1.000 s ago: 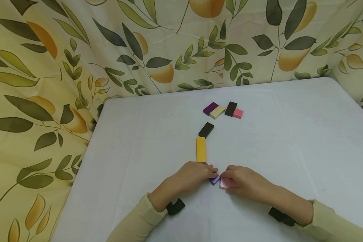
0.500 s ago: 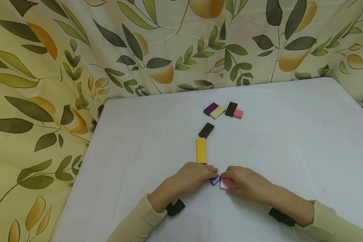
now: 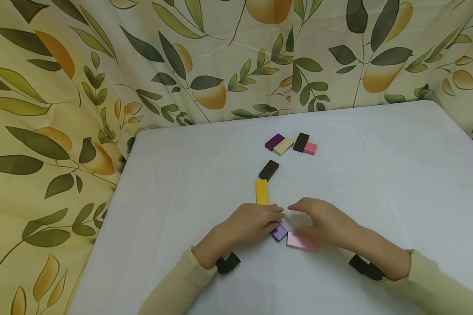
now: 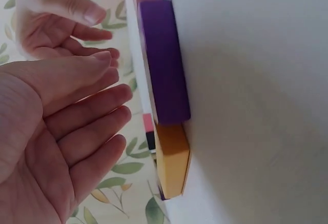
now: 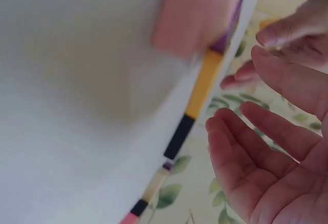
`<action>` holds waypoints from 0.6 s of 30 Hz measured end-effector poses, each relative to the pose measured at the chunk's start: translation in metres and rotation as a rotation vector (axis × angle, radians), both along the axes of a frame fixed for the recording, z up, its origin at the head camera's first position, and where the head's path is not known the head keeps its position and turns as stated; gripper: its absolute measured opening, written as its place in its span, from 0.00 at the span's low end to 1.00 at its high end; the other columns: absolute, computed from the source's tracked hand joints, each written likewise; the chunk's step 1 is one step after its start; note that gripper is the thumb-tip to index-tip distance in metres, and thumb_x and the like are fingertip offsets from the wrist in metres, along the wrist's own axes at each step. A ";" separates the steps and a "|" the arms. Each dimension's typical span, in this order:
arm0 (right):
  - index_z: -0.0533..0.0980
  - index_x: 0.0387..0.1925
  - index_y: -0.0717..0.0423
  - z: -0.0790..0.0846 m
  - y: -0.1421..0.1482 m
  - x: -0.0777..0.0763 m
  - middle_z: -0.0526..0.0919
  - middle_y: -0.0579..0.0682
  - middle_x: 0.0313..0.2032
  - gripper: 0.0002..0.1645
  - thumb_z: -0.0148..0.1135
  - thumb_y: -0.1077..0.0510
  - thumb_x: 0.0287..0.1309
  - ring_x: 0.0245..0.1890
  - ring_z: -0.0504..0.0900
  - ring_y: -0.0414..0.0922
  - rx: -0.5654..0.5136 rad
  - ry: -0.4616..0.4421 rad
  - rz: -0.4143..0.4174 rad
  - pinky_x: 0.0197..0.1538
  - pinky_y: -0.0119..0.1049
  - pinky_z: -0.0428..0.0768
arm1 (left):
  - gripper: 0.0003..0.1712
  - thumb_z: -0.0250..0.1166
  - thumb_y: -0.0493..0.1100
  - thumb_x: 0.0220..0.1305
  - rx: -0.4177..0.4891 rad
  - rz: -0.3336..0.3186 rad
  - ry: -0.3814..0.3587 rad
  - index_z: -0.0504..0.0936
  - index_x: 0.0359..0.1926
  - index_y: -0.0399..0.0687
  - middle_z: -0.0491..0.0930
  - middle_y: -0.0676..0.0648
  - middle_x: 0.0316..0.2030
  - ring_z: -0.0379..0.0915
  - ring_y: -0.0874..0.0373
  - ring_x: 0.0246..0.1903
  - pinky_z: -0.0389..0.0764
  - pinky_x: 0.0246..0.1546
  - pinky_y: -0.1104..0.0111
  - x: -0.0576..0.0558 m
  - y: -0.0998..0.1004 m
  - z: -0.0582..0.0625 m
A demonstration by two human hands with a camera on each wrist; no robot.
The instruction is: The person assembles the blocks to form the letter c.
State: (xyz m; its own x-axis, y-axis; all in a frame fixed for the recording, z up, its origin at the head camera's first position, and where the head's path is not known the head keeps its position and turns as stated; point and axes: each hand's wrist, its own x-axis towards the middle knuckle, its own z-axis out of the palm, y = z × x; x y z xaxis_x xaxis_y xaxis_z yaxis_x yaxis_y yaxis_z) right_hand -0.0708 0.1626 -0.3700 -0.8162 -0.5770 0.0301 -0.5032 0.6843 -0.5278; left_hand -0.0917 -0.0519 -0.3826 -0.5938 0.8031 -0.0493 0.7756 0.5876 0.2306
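My left hand hovers over the purple block, its fingers nearly straight and holding nothing, as the left wrist view shows. To the right, my right hand is spread above the pink block, thumb and fingers apart with nothing between them. The pink block lies flat, one corner right at the end of the purple block. From the purple block's far end a yellow block runs away from me, partly behind the left hand. A black block continues from the yellow one at an angle.
Further back lie a dark purple block beside a cream block, and another black block against a coral-pink block. A white cloth covers the table, with a leaf-patterned curtain behind and at the left.
Both hands have lifted slightly away from me. The right hand has let go of the pink block and spread its fingers; the left fingers have come off the purple block. The blocks stay in place.
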 end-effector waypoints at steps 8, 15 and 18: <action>0.77 0.46 0.66 0.012 0.007 -0.030 0.81 0.56 0.42 0.25 0.72 0.63 0.43 0.44 0.78 0.52 -0.009 0.085 -0.036 0.46 0.47 0.77 | 0.23 0.53 0.49 0.68 0.026 0.022 -0.009 0.72 0.61 0.49 0.67 0.52 0.61 0.61 0.65 0.59 0.69 0.52 0.73 -0.021 0.002 0.005; 0.77 0.46 0.68 0.018 0.008 -0.058 0.81 0.59 0.42 0.25 0.72 0.64 0.43 0.44 0.78 0.54 0.002 0.083 -0.052 0.46 0.49 0.75 | 0.24 0.54 0.48 0.67 0.028 0.066 0.040 0.70 0.62 0.45 0.66 0.49 0.62 0.63 0.61 0.59 0.74 0.46 0.71 -0.042 0.005 0.009; 0.77 0.46 0.68 0.019 0.007 -0.068 0.81 0.59 0.42 0.25 0.72 0.63 0.43 0.42 0.78 0.54 -0.001 0.070 -0.045 0.45 0.48 0.76 | 0.25 0.54 0.48 0.67 0.024 0.106 0.013 0.69 0.63 0.45 0.65 0.48 0.62 0.63 0.61 0.59 0.72 0.49 0.70 -0.049 0.007 0.009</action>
State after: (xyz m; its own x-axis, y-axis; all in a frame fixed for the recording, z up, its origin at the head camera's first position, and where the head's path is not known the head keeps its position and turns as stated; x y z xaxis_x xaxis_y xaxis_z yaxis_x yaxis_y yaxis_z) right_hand -0.1384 0.1700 -0.3509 -0.8370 -0.5400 0.0885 -0.5080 0.7065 -0.4927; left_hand -0.1409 -0.0451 -0.3733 -0.6762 0.7363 -0.0224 0.7121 0.6612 0.2361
